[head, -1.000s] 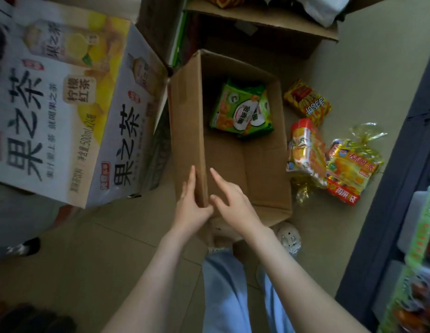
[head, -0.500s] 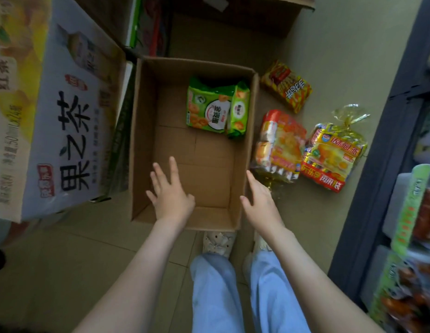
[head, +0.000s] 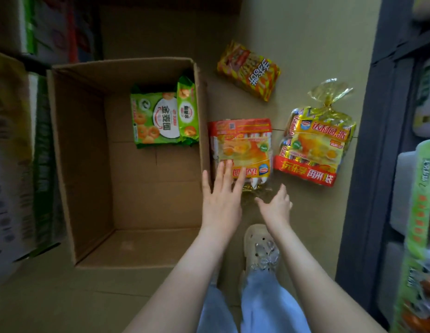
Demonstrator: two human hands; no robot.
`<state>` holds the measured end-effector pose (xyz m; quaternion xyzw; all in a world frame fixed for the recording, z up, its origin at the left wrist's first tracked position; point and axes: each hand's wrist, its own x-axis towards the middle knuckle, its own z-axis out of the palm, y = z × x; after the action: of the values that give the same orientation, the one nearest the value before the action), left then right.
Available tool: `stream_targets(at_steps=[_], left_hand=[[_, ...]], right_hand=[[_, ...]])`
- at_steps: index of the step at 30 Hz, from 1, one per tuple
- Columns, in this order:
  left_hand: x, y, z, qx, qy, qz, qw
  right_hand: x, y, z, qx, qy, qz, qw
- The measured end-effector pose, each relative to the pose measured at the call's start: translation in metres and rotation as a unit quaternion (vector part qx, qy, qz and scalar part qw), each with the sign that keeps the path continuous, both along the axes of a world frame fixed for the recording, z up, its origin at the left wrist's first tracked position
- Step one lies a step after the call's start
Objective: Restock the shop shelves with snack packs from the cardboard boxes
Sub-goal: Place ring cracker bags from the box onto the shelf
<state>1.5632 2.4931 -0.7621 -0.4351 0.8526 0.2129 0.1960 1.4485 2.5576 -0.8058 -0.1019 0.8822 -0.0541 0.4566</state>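
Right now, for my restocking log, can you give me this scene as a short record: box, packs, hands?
box: open, on the floor, nearly empty
in box: green packs at its far right corner
right of box: orange pack against the box wall, tied bag beyond it, yellow pack farther off
left hand: open, fingers over the orange pack's near end
right hand: open, by that pack's gold tail, holding nothing
shelf: far right, stocked

Left grip [head: 221, 200], right grip [head: 276, 207]: fingers extended
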Motion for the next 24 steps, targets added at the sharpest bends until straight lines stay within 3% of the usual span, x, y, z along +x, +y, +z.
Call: stream_targets(at_steps=[6,11,14,17,20,24], left_hand=[[-0.019,0.01,-0.061,0.023,-0.121,-0.092,0.988],[-0.014,0.019,-0.097,0.058,-0.139,-0.05,0.987],[-0.011,0.024,-0.109,0.051,-0.135,-0.048,0.988],[-0.008,0.027,-0.11,0.032,-0.098,-0.041,0.994],[-0.011,0.025,-0.091,-0.032,0.018,-0.007,0.999],[-0.016,-0.003,-0.015,0.047,0.108,0.081,0.99]], right_hand=[[-0.006,0.009,-0.076,0.035,-0.057,-0.012,0.998],[-0.005,0.019,-0.101,0.029,0.008,0.035,0.999],[-0.01,0.024,-0.103,-0.024,0.057,0.07,0.996],[-0.017,0.024,-0.091,-0.138,0.022,0.067,0.988],[-0.023,0.015,-0.046,-0.237,-0.026,0.007,0.971],[-0.037,-0.009,0.047,-0.304,-0.079,-0.115,0.942]])
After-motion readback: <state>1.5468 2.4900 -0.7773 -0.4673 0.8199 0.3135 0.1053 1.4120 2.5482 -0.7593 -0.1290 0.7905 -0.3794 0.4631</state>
